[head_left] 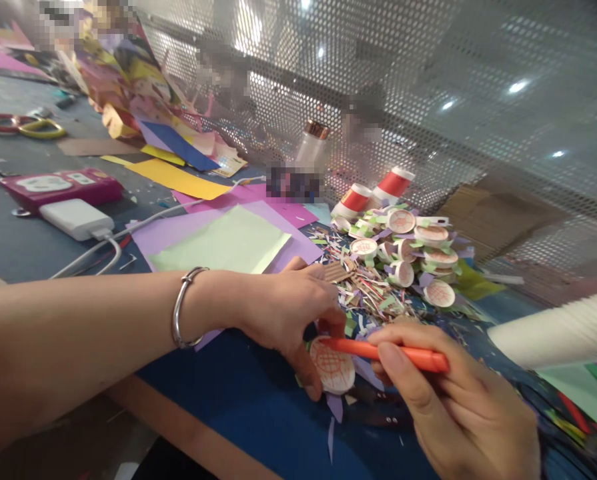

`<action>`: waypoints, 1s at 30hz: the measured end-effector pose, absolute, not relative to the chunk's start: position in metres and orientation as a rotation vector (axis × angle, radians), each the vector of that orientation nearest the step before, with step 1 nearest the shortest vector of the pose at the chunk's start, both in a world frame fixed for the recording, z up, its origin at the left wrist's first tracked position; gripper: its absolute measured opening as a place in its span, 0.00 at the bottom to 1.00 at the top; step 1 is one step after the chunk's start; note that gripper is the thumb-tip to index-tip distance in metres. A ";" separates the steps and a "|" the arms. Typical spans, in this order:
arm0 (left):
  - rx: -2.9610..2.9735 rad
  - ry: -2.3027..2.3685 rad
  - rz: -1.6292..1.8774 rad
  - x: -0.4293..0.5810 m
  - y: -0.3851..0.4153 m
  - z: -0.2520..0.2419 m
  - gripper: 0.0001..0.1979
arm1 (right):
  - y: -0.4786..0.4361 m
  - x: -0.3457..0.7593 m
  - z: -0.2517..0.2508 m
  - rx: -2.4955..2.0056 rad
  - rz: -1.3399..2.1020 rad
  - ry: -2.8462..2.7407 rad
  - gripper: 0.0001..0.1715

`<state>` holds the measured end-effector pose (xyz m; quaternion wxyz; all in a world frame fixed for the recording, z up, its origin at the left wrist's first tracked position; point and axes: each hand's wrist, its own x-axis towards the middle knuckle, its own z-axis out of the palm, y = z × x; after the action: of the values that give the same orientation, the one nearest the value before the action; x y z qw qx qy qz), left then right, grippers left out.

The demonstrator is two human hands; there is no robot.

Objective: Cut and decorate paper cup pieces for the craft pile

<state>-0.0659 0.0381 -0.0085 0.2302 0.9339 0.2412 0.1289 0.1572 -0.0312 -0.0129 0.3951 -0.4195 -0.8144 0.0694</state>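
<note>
While the right hand [458, 400] pinches an orange marker [388, 351] between thumb and fingers, its tip at the orange-patterned face of a round white disc [335, 370], the left hand [288, 310] holds that disc between curled thumb and fingers, low over the blue tabletop [218, 407]. Just beyond lie paper shreds [371, 299], then a cluster of similar discs [439, 293] beside red-and-white paper cups [393, 183]; leftward, a pale green sheet [223, 240] overlaps purple paper [301, 245]
</note>
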 end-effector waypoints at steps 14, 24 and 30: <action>2.539 0.687 0.349 -0.065 0.035 -0.006 0.21 | -0.032 0.158 -0.011 -0.989 0.141 -2.135 0.06; 2.570 0.698 0.336 -0.065 0.036 -0.005 0.22 | -0.033 0.159 -0.008 -1.021 0.148 -2.081 0.06; 2.558 0.707 0.304 -0.064 0.036 -0.004 0.23 | -0.032 0.163 -0.005 -1.079 0.070 -2.042 0.07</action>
<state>-0.0643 0.0355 -0.0036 0.2330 0.9312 0.2573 0.1108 0.1628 -0.0316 -0.0047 0.4038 -0.4271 -0.8085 0.0277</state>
